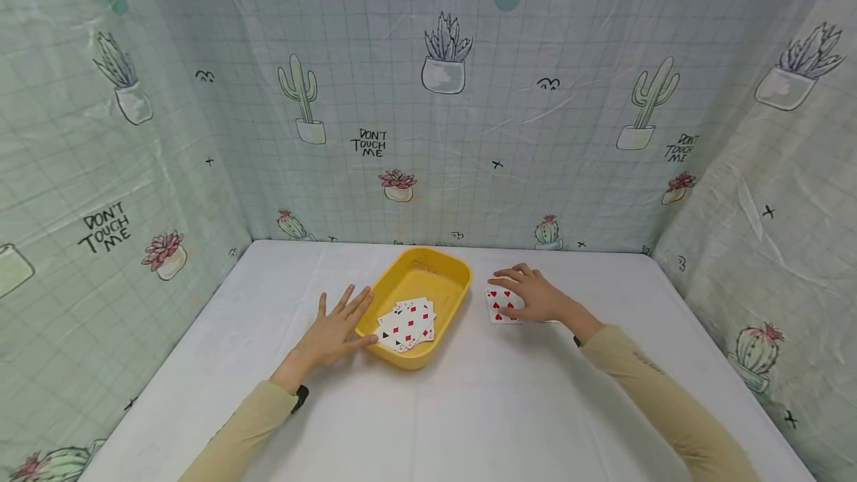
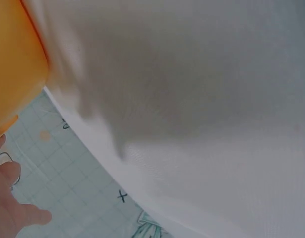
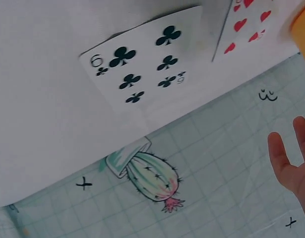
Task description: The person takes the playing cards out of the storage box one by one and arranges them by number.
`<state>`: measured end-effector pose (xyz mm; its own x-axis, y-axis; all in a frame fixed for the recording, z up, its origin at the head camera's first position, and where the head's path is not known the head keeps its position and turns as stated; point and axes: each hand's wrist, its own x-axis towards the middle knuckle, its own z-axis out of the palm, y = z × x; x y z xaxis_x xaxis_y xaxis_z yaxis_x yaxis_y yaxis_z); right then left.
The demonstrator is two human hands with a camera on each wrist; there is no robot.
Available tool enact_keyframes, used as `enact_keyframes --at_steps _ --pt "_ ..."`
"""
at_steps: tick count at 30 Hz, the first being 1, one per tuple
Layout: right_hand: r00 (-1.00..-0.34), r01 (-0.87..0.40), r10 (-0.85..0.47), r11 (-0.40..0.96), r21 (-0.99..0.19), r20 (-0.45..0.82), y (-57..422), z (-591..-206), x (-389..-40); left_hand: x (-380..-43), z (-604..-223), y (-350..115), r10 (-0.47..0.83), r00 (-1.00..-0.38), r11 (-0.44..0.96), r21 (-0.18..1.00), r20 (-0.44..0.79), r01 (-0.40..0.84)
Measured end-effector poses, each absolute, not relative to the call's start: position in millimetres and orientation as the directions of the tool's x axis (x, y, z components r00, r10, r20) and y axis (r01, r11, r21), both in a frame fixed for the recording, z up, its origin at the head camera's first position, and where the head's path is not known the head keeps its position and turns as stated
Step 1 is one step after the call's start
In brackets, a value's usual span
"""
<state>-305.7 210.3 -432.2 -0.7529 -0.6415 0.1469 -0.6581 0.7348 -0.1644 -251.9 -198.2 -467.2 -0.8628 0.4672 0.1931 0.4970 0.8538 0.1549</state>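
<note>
"Where's the card by the right hand [image 1: 535, 297]?"

"The hearts card [image 1: 495, 306] is just right of the yellow tray [image 1: 438, 281], face up on the table [image 1: 415, 422]. The six of clubs [image 3: 147, 59] lies beyond it, farther from the tray."

"Has the hand got hold?"

"Doesn't look it. It arches over the card, thumb and fingers apart; whether the thumb touches, I can't tell."

"How would you manage it?"

"A card that thin probably resists fingernails. I'd set thumb and fingers on opposite edges, squeeze lightly so the middle bows, then pinch, leaving the clubs alone."

"And the left hand [image 1: 335, 333]?"

"Fingers spread, touching the tray's left side. Light contact is plenty; a hard push could slide the tray toward the hearts."

"What about the loose pile of cards [image 1: 407, 324]?"

"That's inside the tray's near end. Best not to nudge it with the left thumb."
</note>
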Motion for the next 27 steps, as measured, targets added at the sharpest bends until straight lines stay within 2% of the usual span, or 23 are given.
enact_keyframes --at_steps 7,27 --pt "-0.704 -0.710 -0.694 0.690 -0.141 0.151 192 -426 -302 -250 -467 -198 0.473 -0.860 0.854 0.140 0.194 0.501" --pt "-0.639 -0.769 -0.761 0.628 -0.114 0.118 150 -424 -300 -249 -467 -196 0.466 -0.866 0.860 0.136 0.182 0.492"
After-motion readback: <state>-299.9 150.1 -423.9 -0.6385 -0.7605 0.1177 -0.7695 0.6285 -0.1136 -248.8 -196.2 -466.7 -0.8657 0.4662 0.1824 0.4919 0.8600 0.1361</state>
